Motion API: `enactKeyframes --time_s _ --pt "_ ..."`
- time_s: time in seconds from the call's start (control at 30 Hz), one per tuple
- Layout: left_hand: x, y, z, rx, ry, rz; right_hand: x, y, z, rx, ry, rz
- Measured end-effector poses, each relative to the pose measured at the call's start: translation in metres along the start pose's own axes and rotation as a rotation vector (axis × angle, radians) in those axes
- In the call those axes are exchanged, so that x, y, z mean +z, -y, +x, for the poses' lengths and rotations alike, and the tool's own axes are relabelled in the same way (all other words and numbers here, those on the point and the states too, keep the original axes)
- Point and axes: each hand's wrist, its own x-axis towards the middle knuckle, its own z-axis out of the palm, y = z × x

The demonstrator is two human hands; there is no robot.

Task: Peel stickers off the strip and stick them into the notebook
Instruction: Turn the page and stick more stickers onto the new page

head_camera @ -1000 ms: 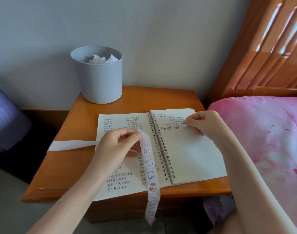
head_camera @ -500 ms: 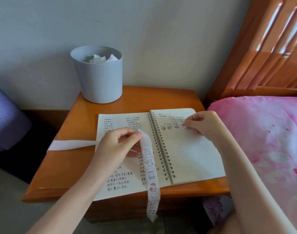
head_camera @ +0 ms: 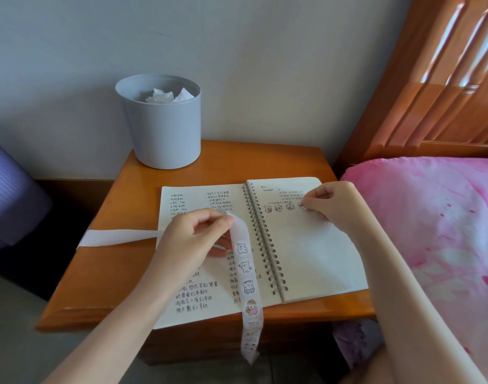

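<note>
Pinching the strip in the left hand above the notebook, over its left page, with the grip clamped on the backing just where it folds. Trailing blank to the left of the notebook across the tabletop, then dropping from the fingers past the notebook's near edge and over the tabletop's front, with cartoon figures in a column down the hanging part.

Pinning a sticker to the notebook's right page with the right hand, the grip closed on it between thumb and forefinger, with the other fingers curled. Placed at the right end of a row of three more, between the spiral and the hand, just below a few lines of handwriting near the notebook's far edge.

Lying open and flat on the tabletop, with handwriting down the left page and the right page mostly bare. Flanked behind and to the left by a grey bin holding crumpled white paper, and to the right by a pink bed.
</note>
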Motion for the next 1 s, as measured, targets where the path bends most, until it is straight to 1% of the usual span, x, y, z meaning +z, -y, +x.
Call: enactKeyframes --time_s 0.5,0.77,0.9,1.0 --pt "0.0 -0.001 0.0 0.002 0.007 0.007 0.002 -0.005 0.001 -0.022 -0.035 -0.056" --pt "0.001 -0.001 0.0 0.001 0.005 0.011 0.001 -0.01 0.006 0.02 -0.088 -0.069" --pt "0.001 -0.001 -0.001 0.003 0.004 0.013 0.005 -0.01 0.007 0.02 -0.07 -0.087" --pt "0.001 -0.003 -0.001 -0.003 -0.001 -0.003 0.006 -0.011 0.008 -0.001 -0.118 -0.111"
